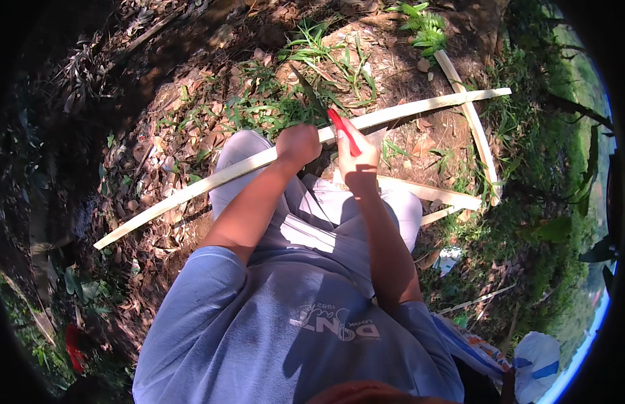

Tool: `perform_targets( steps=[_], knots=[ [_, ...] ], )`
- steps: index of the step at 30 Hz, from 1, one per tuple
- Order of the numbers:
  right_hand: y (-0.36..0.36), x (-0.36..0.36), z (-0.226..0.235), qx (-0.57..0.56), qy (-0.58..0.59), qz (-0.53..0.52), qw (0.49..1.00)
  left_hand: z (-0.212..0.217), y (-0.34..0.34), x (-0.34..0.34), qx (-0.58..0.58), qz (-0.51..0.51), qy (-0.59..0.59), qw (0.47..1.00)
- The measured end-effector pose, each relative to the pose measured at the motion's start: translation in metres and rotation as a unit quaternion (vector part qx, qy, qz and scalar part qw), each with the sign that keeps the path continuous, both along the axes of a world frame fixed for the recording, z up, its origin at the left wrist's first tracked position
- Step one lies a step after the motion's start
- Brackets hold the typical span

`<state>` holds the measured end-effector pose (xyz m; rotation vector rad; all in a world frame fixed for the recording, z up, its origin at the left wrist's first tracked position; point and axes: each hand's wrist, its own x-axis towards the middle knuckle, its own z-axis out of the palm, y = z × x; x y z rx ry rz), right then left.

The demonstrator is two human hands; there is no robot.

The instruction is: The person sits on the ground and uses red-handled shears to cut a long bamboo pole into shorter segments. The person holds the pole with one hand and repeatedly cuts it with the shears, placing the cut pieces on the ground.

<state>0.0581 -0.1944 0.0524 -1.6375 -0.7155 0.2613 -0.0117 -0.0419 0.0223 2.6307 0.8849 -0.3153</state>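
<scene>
A long, pale strip of split wood or bamboo [413,108] lies slantwise across in front of me, passing over my left knee. My left hand [299,146] is closed around it near its middle. Just right of that, my right hand [359,156] grips the red handle of a knife [310,89]. Its dark, narrow blade points away and to the left, beyond the strip. Where the blade meets the strip is partly hidden by my fingers, so contact is unclear.
More pale strips lie on the right: one upright strip [478,131] under the long one's end, and another [427,190] by my right knee. Dry leaves and grass [265,111] cover the ground ahead. A white-and-blue bag [536,363] sits at lower right.
</scene>
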Motion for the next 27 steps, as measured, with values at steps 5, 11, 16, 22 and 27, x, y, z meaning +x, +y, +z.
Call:
perform_targets(
  steps=[5, 11, 16, 22, 27],
  knots=[
    [-0.010, -0.003, -0.004, 0.001, 0.016, 0.019, 1.000, -0.021, 0.021, 0.010, -0.054, 0.000, 0.001, 0.999],
    [-0.146, -0.047, 0.039, -0.136, -0.020, 0.004, 0.991, -0.012, 0.027, 0.013, -0.117, 0.007, 0.014, 0.993],
    [-0.202, -0.073, 0.104, -0.160, 0.041, 0.015, 0.986, 0.003, 0.012, 0.009, -0.115, 0.028, -0.010, 0.993],
    [-0.140, -0.050, 0.069, -0.145, -0.024, 0.018, 0.989, -0.018, -0.003, -0.012, -0.006, -0.001, -0.062, 0.998],
    [-0.051, -0.011, 0.051, -0.087, -0.023, 0.050, 0.995, -0.013, -0.003, -0.010, 0.000, 0.011, -0.071, 0.997]
  ],
)
